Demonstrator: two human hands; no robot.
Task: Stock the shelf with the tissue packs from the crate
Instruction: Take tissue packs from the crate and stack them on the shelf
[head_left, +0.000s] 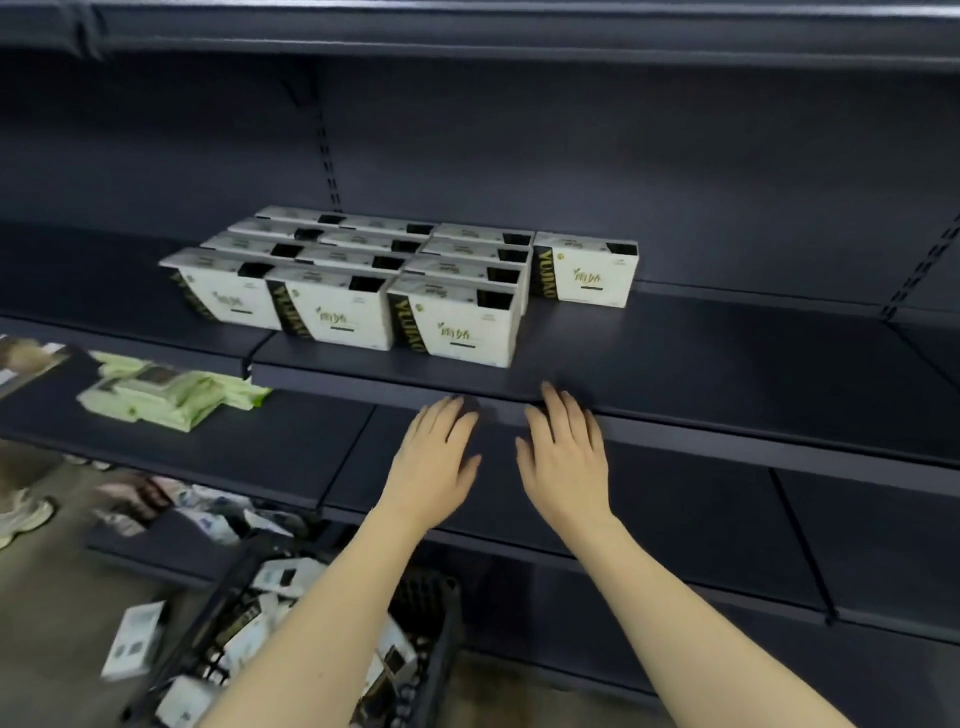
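Note:
White tissue packs with black and gold side bands stand in three rows on the dark shelf (701, 358); the front right pack of those rows (460, 325) is nearest me. One more pack (587, 273) stands alone to their right, further back. My left hand (436, 460) and my right hand (566, 457) hover side by side just below the shelf's front edge, fingers straight, holding nothing. A black crate (431, 639) with more white packs sits on the floor at bottom left, partly hidden by my left forearm.
Green soft packs (156, 397) lie on the lower shelf at left. A loose white pack (132, 642) lies on the floor beside the crate. Someone's shoe (21, 512) shows at the far left. Mixed goods sit on the lowest shelf.

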